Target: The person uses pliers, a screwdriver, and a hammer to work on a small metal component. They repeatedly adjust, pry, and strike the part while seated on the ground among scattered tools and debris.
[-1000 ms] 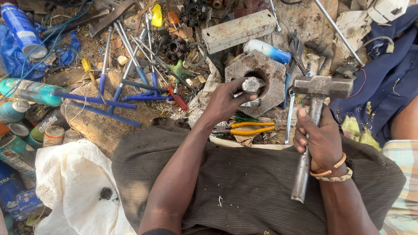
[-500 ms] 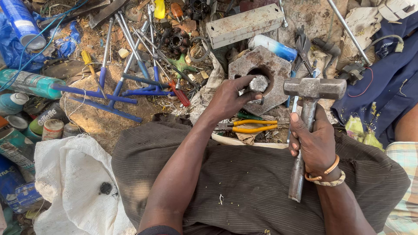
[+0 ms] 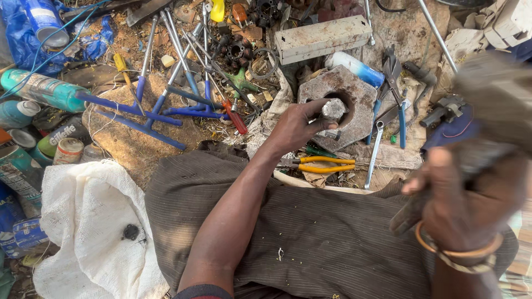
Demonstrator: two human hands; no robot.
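Observation:
My left hand [image 3: 299, 126] holds a short grey metal piece [image 3: 334, 108] upright over the hole of a big rusty hexagonal metal block [image 3: 361, 94] on the ground. My right hand [image 3: 463, 194], with bracelets at the wrist, grips the handle of a heavy hammer [image 3: 487, 94]. The hammer is raised high at the right and blurred, its head well above the block. A dark striped cloth [image 3: 310, 232] covers my lap below both arms.
Yellow-handled pliers [image 3: 324, 163] lie just below the block, a spanner [image 3: 374, 155] and blue-handled cutters [image 3: 394, 88] to its right. Blue wheel wrenches [image 3: 166, 105] and screwdrivers lie at left. Cans, a white sack [image 3: 88, 232] and a grey metal box [image 3: 321, 37] surround.
My right hand has swung the hammer up and toward the camera, away from the block. My left hand still holds the metal piece in place on the block.

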